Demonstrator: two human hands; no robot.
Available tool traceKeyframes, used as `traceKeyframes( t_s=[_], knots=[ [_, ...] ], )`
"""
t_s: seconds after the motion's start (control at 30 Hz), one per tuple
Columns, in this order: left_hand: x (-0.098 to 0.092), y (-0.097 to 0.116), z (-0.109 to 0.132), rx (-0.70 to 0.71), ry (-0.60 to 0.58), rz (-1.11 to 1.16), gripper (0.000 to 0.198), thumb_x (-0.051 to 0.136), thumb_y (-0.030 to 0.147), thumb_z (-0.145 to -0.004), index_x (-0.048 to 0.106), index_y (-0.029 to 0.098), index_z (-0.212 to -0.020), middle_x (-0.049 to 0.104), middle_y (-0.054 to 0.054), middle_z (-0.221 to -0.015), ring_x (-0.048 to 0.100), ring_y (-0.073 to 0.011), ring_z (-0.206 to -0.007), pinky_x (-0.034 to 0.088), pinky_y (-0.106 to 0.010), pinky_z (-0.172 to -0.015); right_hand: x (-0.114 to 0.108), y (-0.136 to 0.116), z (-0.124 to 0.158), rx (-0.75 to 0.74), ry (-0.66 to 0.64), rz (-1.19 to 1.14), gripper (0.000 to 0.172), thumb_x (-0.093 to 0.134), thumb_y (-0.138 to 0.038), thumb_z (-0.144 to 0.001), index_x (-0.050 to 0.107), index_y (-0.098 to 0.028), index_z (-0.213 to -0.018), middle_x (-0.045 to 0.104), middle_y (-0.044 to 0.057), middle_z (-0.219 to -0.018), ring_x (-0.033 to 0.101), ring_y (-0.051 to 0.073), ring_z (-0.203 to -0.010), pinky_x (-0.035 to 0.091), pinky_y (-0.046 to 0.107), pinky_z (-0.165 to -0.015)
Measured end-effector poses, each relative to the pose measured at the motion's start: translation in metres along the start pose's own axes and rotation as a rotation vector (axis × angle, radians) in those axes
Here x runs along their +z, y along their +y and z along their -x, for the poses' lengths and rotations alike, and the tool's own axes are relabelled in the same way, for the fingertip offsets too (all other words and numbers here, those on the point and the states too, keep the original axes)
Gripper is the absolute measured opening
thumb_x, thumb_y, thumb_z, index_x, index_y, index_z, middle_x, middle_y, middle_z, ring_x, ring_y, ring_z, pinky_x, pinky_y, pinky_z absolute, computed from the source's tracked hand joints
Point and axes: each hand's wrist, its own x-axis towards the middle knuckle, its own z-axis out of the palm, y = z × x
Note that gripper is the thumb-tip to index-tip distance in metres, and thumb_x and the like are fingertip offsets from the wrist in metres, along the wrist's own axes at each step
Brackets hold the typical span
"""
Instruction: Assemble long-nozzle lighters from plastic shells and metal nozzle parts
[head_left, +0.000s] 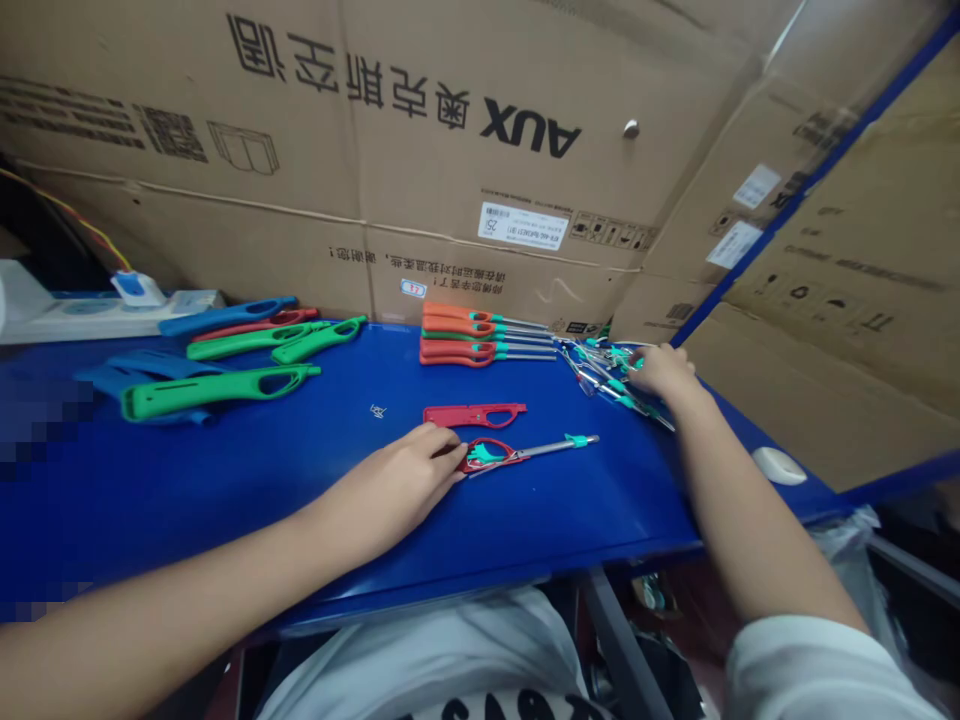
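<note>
My left hand (409, 480) is closed on the handle end of a red lighter half-shell (517, 455), keeping it on the blue table. In that shell sit a teal trigger piece (484, 455) and a thin wire; a metal lighter tube (551, 448) with a teal tip runs out to the right. Just above lies another red half-shell (474, 414), flat and apart from the hand. At the right, my right hand (664, 372) has its fingers curled down into a pile of metal lighter tubes (611, 378) with teal parts and wires. What its fingertips pinch is hidden.
Assembled orange, green and red lighters (457, 337) are stacked behind. Green half-shells (217, 390), with blue and red ones, lie at left near a white power strip (75, 315). A cardboard wall (420, 200) backs the blue table (360, 540). A white rounded object (780, 466) lies at right.
</note>
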Motion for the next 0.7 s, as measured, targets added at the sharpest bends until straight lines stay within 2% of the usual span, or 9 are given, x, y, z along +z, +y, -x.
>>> traceKeyframes(
  t_s=[0.1, 0.17, 0.33, 0.47, 0.57, 0.7],
  knots=[
    [-0.004, 0.003, -0.002, 0.000, -0.039, -0.060, 0.028, 0.046, 0.020, -0.103, 0.072, 0.015, -0.111, 0.069, -0.011, -0.111, 0.067, -0.0227, -0.098, 0.058, -0.034, -0.086, 0.002, -0.006, -0.011, 0.035, -0.038, -0.023, 0.033, 0.062, -0.027, -0.087, 0.075, -0.020, -0.116, 0.059, 0.020, -0.124, 0.052, 0.038, -0.122, 0.046, 0.051, -0.097],
    [-0.007, 0.006, -0.004, 0.013, -0.075, -0.152, 0.029, 0.045, 0.018, -0.103, 0.073, 0.013, -0.110, 0.069, -0.012, -0.106, 0.066, -0.0236, -0.092, 0.058, -0.035, -0.080, 0.005, -0.012, -0.015, 0.000, -0.052, -0.041, 0.034, 0.058, -0.031, -0.092, 0.074, -0.022, -0.120, 0.057, 0.019, -0.130, 0.048, 0.036, -0.128, 0.043, 0.049, -0.102],
    [-0.010, 0.009, -0.004, 0.039, -0.070, -0.252, 0.032, 0.042, 0.019, -0.104, 0.073, 0.011, -0.111, 0.069, -0.013, -0.101, 0.065, -0.0247, -0.088, 0.057, -0.037, -0.078, 0.015, -0.021, -0.024, -0.043, -0.104, -0.070, 0.027, 0.064, -0.030, -0.090, 0.076, -0.019, -0.111, 0.057, 0.020, -0.132, 0.045, 0.038, -0.132, 0.039, 0.052, -0.105],
    [-0.007, 0.004, 0.000, 0.021, -0.012, -0.113, 0.031, 0.046, 0.021, -0.103, 0.073, 0.014, -0.115, 0.071, -0.013, -0.107, 0.067, -0.0245, -0.096, 0.058, -0.036, -0.084, 0.017, -0.023, -0.033, -0.007, -0.095, -0.115, 0.017, 0.065, -0.023, -0.087, 0.077, -0.013, -0.094, 0.059, 0.022, -0.125, 0.051, 0.037, -0.125, 0.045, 0.048, -0.098],
    [-0.004, -0.002, 0.001, 0.016, 0.038, 0.023, 0.032, 0.048, 0.025, -0.102, 0.073, 0.015, -0.119, 0.072, -0.012, -0.113, 0.067, -0.0249, -0.104, 0.058, -0.037, -0.091, 0.012, -0.026, -0.034, 0.041, -0.038, -0.175, 0.014, 0.067, -0.022, -0.084, 0.074, -0.010, -0.080, 0.061, 0.024, -0.118, 0.056, 0.038, -0.118, 0.047, 0.048, -0.095],
    [-0.003, -0.003, -0.003, -0.033, 0.163, 0.248, 0.038, 0.050, 0.029, -0.101, 0.068, 0.014, -0.130, 0.070, -0.012, -0.127, 0.067, -0.0251, -0.116, 0.056, -0.038, -0.100, 0.001, -0.041, -0.022, 0.011, 0.104, -0.329, 0.018, 0.058, -0.023, -0.089, 0.070, -0.010, -0.090, 0.064, 0.024, -0.113, 0.057, 0.036, -0.116, 0.046, 0.049, -0.097]
  ],
)
